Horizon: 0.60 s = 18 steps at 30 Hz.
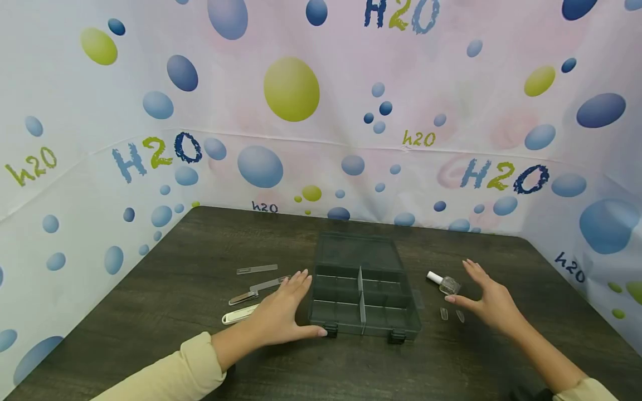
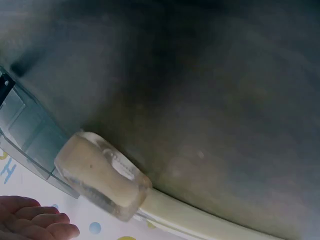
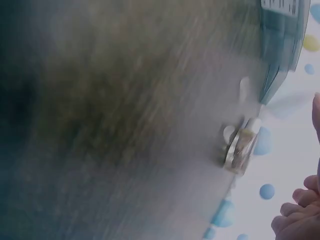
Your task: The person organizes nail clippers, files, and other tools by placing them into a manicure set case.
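A dark translucent plastic box stands with its lid folded back, showing divided compartments. My left hand hovers at the box's left side, fingers spread and thumb near the front latch. In the left wrist view, a small clear bottle with beige contents lies by a cream-coloured long item; the head view shows this cream item partly behind the left wrist. Right of the box, my right hand holds nothing, thumb and fingers apart beside a clear nail polish bottle with a white cap.
Two small clear nail tips lie in front of the white-capped bottle. To the left are a metal nail clipper and two flat grey strips. A bubble-patterned curtain surrounds the dark wooden table at the back and sides.
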{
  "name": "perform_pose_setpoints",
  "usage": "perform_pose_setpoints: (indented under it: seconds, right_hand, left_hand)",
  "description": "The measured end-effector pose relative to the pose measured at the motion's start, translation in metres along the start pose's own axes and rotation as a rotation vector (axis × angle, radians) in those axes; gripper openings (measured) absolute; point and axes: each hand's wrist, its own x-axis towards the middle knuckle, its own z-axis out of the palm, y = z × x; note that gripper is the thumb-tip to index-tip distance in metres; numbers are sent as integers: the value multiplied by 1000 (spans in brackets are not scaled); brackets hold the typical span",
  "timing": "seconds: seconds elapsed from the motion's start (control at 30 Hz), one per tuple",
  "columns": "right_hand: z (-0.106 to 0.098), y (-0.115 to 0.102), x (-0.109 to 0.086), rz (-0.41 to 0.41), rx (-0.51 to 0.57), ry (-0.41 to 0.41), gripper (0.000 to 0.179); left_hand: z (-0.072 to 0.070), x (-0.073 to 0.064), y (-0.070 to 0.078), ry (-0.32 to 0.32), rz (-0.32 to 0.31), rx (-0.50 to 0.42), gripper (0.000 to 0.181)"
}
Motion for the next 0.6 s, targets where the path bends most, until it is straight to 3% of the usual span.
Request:
perform_pose_setpoints:
  seconds: [0.37,0.6]
  right_hand:
    - [0,19,13,126,32,-84,80]
    - [4,25,19,112,42,-109,68]
  left_hand:
    - [4,1,5,-21,19,-33,96]
    - [3,3,6,-39,25,-45,93]
